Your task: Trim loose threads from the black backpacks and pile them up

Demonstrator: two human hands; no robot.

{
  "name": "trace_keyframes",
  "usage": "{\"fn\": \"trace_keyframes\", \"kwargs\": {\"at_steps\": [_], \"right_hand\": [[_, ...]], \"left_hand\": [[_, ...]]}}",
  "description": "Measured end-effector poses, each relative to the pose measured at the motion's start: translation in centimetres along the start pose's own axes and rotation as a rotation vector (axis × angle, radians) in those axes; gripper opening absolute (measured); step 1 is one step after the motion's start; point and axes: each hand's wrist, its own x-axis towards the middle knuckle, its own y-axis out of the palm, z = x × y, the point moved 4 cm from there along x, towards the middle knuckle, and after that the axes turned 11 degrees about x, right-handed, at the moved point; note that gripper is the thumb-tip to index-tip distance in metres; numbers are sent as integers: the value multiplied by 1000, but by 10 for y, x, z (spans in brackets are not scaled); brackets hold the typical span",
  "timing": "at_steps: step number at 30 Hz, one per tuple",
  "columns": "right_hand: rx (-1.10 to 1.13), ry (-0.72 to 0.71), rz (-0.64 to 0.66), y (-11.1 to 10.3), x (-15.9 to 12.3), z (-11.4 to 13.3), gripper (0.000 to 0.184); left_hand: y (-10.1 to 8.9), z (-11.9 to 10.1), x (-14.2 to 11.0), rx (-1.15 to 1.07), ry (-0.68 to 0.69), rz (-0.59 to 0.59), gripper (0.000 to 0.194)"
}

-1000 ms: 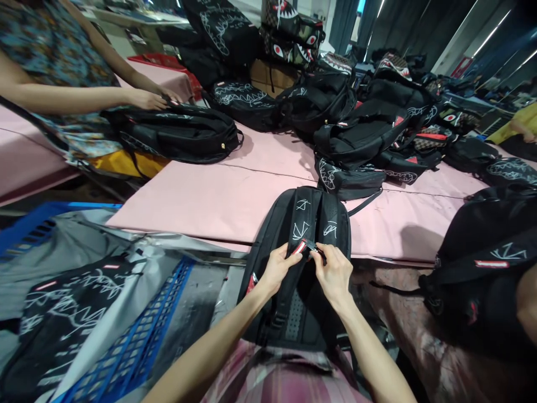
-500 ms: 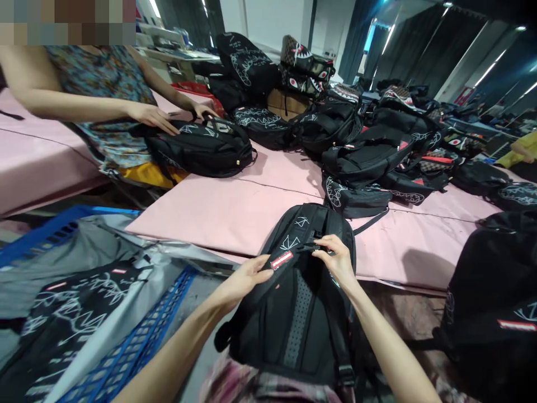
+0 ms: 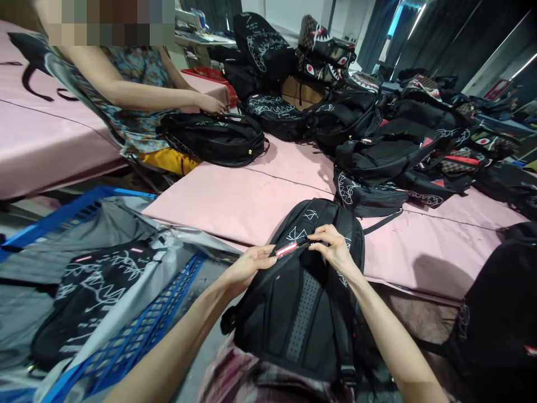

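Pink table (image 3: pixel 235 196) spans mid-frame, bags (image 3: pixel 384 154) heaped upper right, dark curtains (image 3: pixel 373 42) behind. Backpack (image 3: pixel 308 313) lower centre, back panel up, top end toward frame top, long axis near vertical (leans slightly right). Left hand (image 3: pixel 251 266) pinches strap (image 3: pixel 298 234) by label (image 3: pixel 287 250); right hand (image 3: pixel 333 249) pinches it further along.

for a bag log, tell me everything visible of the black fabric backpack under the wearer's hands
The black, fabric-looking backpack lies back side up, slanting from the plaid clothing toward the pink-covered table. A grey dotted strip runs down its middle; white scribbles mark the straps. The left hand grips one strap beside a red-and-white label; the right hand pinches a dark strip by it.
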Motion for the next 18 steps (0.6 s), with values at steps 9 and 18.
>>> {"fn": "trace_keyframes", "kwargs": {"at_steps": [9,18], "right_hand": [[-14,-103,69,7,4,1,14],[-38,-103,59,-2,-1,-5,16]], "left_hand": [[-1,3,4,-60,-58,9,37],[3,0,-1,-29,-6,37,48]]}}
